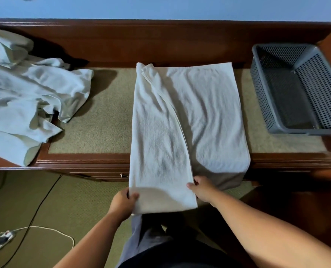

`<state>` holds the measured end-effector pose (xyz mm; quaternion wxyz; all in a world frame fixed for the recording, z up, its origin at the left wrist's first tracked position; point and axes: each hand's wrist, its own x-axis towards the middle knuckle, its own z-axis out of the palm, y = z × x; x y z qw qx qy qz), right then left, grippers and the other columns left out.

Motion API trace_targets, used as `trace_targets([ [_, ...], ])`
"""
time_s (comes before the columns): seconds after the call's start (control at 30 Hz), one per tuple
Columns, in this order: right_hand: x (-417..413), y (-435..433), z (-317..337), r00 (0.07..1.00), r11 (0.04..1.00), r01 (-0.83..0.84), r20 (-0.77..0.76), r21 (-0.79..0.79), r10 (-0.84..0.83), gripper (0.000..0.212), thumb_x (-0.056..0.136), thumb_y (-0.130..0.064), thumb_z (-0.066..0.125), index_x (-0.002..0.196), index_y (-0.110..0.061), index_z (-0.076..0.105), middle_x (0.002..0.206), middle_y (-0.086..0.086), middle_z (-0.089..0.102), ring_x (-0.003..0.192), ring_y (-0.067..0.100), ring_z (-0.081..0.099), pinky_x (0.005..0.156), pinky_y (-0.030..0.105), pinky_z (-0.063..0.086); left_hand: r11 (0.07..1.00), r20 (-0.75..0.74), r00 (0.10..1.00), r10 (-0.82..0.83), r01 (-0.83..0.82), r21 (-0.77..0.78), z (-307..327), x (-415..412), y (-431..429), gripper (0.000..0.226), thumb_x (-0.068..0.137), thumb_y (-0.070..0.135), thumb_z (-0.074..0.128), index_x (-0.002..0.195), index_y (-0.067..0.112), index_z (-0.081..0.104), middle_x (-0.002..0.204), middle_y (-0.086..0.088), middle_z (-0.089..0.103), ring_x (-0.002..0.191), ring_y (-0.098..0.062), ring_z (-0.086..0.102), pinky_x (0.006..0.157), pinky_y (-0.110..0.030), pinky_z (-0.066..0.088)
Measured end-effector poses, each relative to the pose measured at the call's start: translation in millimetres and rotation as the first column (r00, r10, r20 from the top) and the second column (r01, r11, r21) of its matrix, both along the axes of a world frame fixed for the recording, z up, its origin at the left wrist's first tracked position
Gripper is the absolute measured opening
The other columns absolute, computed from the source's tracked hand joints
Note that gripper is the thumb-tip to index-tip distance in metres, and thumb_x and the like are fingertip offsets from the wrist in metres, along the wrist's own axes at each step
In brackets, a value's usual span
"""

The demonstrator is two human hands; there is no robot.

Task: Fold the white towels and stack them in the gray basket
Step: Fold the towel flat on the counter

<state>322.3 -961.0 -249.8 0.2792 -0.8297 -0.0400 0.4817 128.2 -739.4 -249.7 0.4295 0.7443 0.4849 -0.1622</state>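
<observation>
Two hands hold the near end of a white towel (180, 117) that lies lengthwise across the middle of a wooden counter (95, 120), its near end hanging past the front edge. The left hand (125, 199) pinches the near left corner, thumb on top and fingers curled beneath; the right hand (201, 190) grips the near right edge of the upper flap in the same way. One long side is folded over, but its hemmed edge runs in a slanted curve. This fold probably calls for drawing the flap taut and squaring the hem to the towel's sides before the ends meet. The towel is thick, soft terry, lightly creased. The counter has dark reddish wood around a woven beige inlay. A rumpled pile of white towels (25, 93) sits at the left. The gray basket (260, 88), rigid perforated plastic and rectangular, stands well apart at the right, with no towel in it yet.
</observation>
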Motion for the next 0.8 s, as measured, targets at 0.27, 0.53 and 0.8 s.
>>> trace_targets([
  [0.27,2,18,7,0.746,0.953,-0.217,0.594,-0.21,0.301,0.02,0.092,-0.027,0.059,0.109,-0.022,0.05,0.115,0.001,0.047,0.099,0.021,0.055,0.075,0.032,0.046,0.921,-0.1,0.979,-0.177,0.201,0.332,-5,19,-1,0.052,0.095,0.029,0.057,0.144,0.023,0.04,0.139,-0.006,0.044,0.128,-0.031,0.046,0.104,-0.049,0.037],
  [0.53,45,76,1,0.494,0.801,-0.556,0.686,-0.222,0.534,0.059,0.078,-0.028,0.068,0.136,-0.017,0.058,0.148,0.005,0.049,0.137,0.03,0.046,0.103,0.052,0.047,0.677,-0.062,0.785,-0.616,0.569,0.467,-2,80,28,0.058,0.089,0.034,0.045,0.147,0.023,0.045,0.162,-0.005,0.03,0.144,-0.031,0.032,0.108,-0.053,0.04],
  [0.8,126,165,-22,0.603,0.838,-0.382,0.582,-0.389,0.545,0.083,0.089,-0.065,0.028,0.159,-0.026,0.009,0.166,-0.009,-0.003,0.153,0.026,-0.009,0.116,0.057,-0.014,0.709,-0.139,0.787,-0.602,0.606,0.36,-16,167,115,0.065,0.096,0.065,0.012,0.157,0.049,-0.004,0.16,0.006,-0.033,0.154,-0.03,-0.015,0.123,-0.05,0.008],
])
